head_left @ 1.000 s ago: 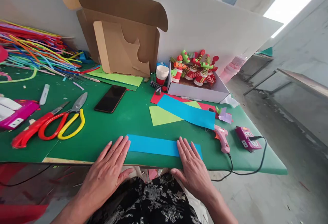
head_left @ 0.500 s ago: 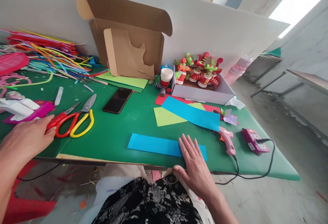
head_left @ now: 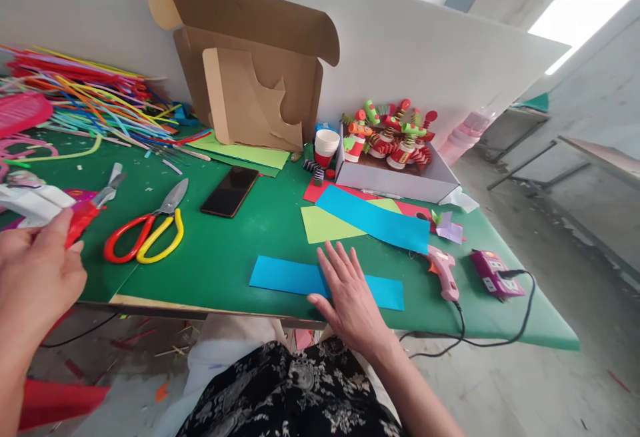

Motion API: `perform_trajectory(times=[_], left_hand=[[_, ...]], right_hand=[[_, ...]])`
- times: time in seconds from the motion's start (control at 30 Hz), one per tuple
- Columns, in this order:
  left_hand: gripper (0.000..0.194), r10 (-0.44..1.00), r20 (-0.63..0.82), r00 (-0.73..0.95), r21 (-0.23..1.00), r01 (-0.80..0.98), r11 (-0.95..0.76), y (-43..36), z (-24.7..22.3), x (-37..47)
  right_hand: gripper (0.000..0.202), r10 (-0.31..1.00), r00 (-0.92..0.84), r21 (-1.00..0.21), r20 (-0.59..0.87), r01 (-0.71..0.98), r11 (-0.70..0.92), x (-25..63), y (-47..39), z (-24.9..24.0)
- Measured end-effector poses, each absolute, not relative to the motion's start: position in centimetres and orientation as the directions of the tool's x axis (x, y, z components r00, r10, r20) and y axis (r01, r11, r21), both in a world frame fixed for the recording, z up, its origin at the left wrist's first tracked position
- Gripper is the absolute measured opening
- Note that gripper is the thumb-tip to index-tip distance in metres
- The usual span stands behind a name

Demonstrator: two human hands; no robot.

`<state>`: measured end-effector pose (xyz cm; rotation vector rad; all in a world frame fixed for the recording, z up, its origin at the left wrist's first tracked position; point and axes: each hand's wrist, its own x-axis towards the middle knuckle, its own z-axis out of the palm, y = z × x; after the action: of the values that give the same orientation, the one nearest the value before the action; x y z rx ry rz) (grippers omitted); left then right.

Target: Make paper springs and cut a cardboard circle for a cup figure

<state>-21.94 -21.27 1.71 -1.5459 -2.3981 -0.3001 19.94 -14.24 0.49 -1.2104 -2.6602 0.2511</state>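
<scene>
My left hand (head_left: 43,270) grips a red-handled utility knife (head_left: 83,221) at the left side of the table, its grey blade pointing away from me. Fingers wrap round the handle, hiding part of it. Just right of that hand lie scissors (head_left: 146,237) with one red and one yellow handle loop. My right hand (head_left: 347,300) rests flat, fingers stretched, across a blue paper strip (head_left: 285,275) near the table's front edge. Beyond it a second blue strip (head_left: 375,217) overlaps light green paper (head_left: 325,225) and red paper (head_left: 315,190).
A phone (head_left: 230,191) lies mid-table. At the right are a pink glue gun (head_left: 444,273) and a purple box (head_left: 495,273) with a black cord. Behind stand paper cups (head_left: 327,145), a tray (head_left: 395,189) of paper figures and an open cardboard box (head_left: 250,100). Pipe cleaners (head_left: 95,107) are heaped left.
My left hand has lifted the utility knife from beside the scissors and moved it left, blade turned further away from me. The right hand has slid left along the blue strip.
</scene>
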Motion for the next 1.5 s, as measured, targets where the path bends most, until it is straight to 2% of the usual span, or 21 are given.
perform_trajectory(times=[0.07, 0.17, 0.23, 0.3, 0.43, 0.67, 0.83, 1.0, 1.1, 1.23, 1.5], left_hand=[[0.058, 0.851, 0.411, -0.328, 0.110, 0.944, 0.310, -21.9, 1.5, -20.5], [0.051, 0.887, 0.444, -0.126, 0.190, 0.981, 0.044, -22.7, 1.0, -17.8], [0.048, 0.893, 0.449, 0.017, 0.172, 0.979, -0.105, -23.0, 0.6, -16.3], [0.046, 0.896, 0.430, 0.108, 0.115, 0.978, -0.173, -23.2, 0.1, -15.3], [0.039, 0.919, 0.365, 0.152, 0.042, 0.983, -0.179, -23.3, -0.8, -14.4], [0.038, 0.893, 0.387, 0.228, 0.058, 0.961, -0.271, -22.5, -1.5, -14.1], [0.047, 0.880, 0.344, 0.328, 0.094, 0.920, -0.380, -22.8, -2.1, -15.3], [0.050, 0.871, 0.311, 0.381, 0.101, 0.898, -0.429, -23.3, -2.7, -16.3], [0.049, 0.872, 0.291, 0.395, 0.090, 0.896, -0.436, -23.1, -3.1, -16.4], [0.047, 0.859, 0.278, 0.430, 0.077, 0.881, -0.466, -22.8, -3.2, -16.4], [0.041, 0.920, 0.290, 0.262, 0.214, 0.920, -0.329, -23.9, -2.4, -14.8]], right_hand=[[0.068, 0.785, -0.614, -0.254, 0.080, 0.749, 0.612, 17.9, -13.3, 0.9], [0.068, 0.824, -0.565, -0.259, 0.036, 0.791, 0.554, 15.6, -12.3, 0.7], [0.067, 0.839, -0.545, -0.249, 0.018, 0.810, 0.531, 14.9, -12.0, 0.1], [0.066, 0.844, -0.536, -0.235, 0.009, 0.820, 0.523, 14.7, -11.9, -0.5], [0.067, 0.843, -0.537, -0.215, 0.009, 0.822, 0.527, 14.8, -11.9, -0.9], [0.071, 0.843, -0.538, -0.198, -0.004, 0.827, 0.527, 14.7, -11.9, -0.7], [0.076, 0.840, -0.542, -0.203, 0.002, 0.823, 0.531, 14.7, -12.0, -0.7], [0.061, 0.818, -0.575, -0.196, 0.023, 0.799, 0.568, 14.8, -12.0, -0.4], [0.047, 0.733, -0.680, -0.195, 0.032, 0.715, 0.672, 15.0, -11.9, -0.1], [0.042, 0.701, -0.713, -0.226, -0.008, 0.684, 0.694, 15.1, -11.6, 0.0], [0.042, 0.721, -0.692, -0.241, -0.016, 0.703, 0.669, 14.9, -11.6, 0.0]])
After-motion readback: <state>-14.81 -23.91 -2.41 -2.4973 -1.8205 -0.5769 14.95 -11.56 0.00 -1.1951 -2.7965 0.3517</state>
